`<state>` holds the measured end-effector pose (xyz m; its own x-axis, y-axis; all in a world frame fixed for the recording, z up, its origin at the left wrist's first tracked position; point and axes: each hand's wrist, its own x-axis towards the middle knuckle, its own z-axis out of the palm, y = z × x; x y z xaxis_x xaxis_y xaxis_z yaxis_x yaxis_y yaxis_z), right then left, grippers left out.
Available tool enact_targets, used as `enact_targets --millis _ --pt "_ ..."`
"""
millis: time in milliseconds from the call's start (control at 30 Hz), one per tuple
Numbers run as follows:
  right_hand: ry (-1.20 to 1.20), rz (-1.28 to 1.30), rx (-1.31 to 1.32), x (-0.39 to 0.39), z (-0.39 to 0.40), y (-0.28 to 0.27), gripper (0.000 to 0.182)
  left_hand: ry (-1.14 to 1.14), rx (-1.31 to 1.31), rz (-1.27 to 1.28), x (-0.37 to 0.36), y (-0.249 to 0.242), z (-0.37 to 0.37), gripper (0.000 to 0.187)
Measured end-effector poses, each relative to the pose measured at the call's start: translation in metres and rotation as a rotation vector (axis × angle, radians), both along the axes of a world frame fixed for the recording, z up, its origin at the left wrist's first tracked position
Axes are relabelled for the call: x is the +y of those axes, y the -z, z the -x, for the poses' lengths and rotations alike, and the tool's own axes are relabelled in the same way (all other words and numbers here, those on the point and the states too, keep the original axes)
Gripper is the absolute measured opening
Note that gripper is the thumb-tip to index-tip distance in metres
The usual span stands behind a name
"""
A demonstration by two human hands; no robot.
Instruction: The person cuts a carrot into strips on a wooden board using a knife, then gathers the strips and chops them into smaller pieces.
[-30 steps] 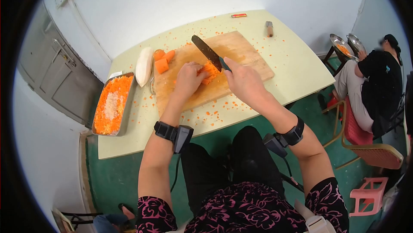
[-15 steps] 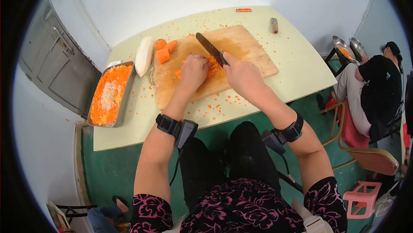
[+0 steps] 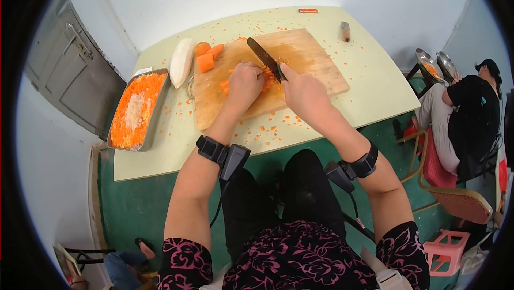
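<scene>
A knife with a dark blade and green handle is in my right hand, its blade pointing up and left over the wooden cutting board. Beside the blade, my left hand presses with curled fingers on cut carrot, most of which the hand covers. Orange shreds lie between the hand and the blade. Carrot chunks rest at the board's upper left edge, with a peeled white radish to their left.
A metal tray of chopped carrot stands at the table's left. Carrot bits dot the table. A small brown-handled tool and a red item lie at the back. Another person sits at right near metal bowls.
The camera view has shifted slightly. My hands and the knife keep nearly the same places over the board, with the blade still close to my left fingers.
</scene>
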<state>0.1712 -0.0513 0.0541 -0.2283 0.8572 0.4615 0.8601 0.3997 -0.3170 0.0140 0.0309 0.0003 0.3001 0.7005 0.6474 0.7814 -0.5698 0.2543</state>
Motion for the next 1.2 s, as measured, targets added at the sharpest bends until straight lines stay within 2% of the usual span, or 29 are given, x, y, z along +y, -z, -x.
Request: enact_targets --millis 333,433,533,633,733,833,933,1133,1200 --pt "0.022 0.016 -0.008 0.005 -0.007 0.001 0.034 -0.018 0.008 -0.009 0.0 0.0 0.0 0.01" --pt "0.027 0.013 0.079 0.003 -0.009 -0.008 0.036 0.013 -0.049 -0.004 0.002 0.003 0.0 0.01" --pt "0.05 0.025 0.007 0.005 -0.005 0.005 0.036 0.023 -0.03 -0.016 0.001 0.002 0.001 0.01" --pt "0.029 0.085 0.004 0.002 -0.006 -0.008 0.034 -0.001 -0.031 -0.003 -0.002 0.0 -0.001 0.01" --pt "0.038 0.028 0.065 0.0 -0.005 -0.011 0.034 0.01 -0.059 -0.01 0.001 0.004 0.0 0.01" --pt "0.009 -0.007 0.0 0.006 -0.003 0.005 0.034 -0.007 -0.017 -0.001 -0.002 0.0 0.0 0.01" --pt "0.014 0.081 0.028 0.003 -0.008 -0.015 0.035 -0.001 -0.028 0.0 -0.001 0.001 0.0 0.01" --pt "0.019 0.018 -0.019 0.005 -0.003 0.001 0.034 -0.009 -0.013 0.002 -0.003 -0.001 0.0 0.01" --pt "0.04 0.062 0.024 0.002 -0.005 -0.013 0.034 0.008 -0.033 -0.025 -0.001 0.001 0.0 0.01"
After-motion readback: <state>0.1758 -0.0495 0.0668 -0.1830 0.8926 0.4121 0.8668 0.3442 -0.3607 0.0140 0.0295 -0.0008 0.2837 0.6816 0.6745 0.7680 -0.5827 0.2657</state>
